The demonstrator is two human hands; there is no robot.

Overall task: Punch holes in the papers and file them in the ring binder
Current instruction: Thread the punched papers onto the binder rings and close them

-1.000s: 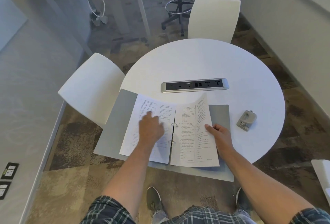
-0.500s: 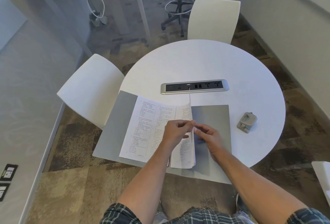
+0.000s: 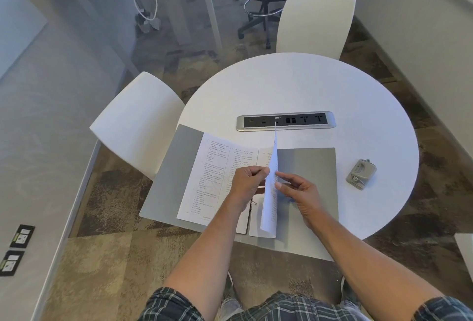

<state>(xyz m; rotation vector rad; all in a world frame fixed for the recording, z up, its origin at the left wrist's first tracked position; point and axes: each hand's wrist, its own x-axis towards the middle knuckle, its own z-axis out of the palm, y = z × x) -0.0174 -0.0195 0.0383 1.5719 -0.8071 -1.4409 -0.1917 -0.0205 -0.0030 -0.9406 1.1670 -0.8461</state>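
- The ring binder (image 3: 307, 167) is showing plain grey covers.
- The papers (image 3: 212, 180) are showing black print on white.
- The sleeves (image 3: 169, 305) are showing dark plaid.
- The table (image 3: 307, 85) is looking white.

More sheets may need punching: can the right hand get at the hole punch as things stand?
Probably yes, once free: the right hand is pinching the upright sheet, but bare table lies between it and the hole punch.

A printed sheet (image 3: 270, 187) stands on edge over the open grey ring binder (image 3: 307, 167), hole punch (image 3: 361, 174) nearby.
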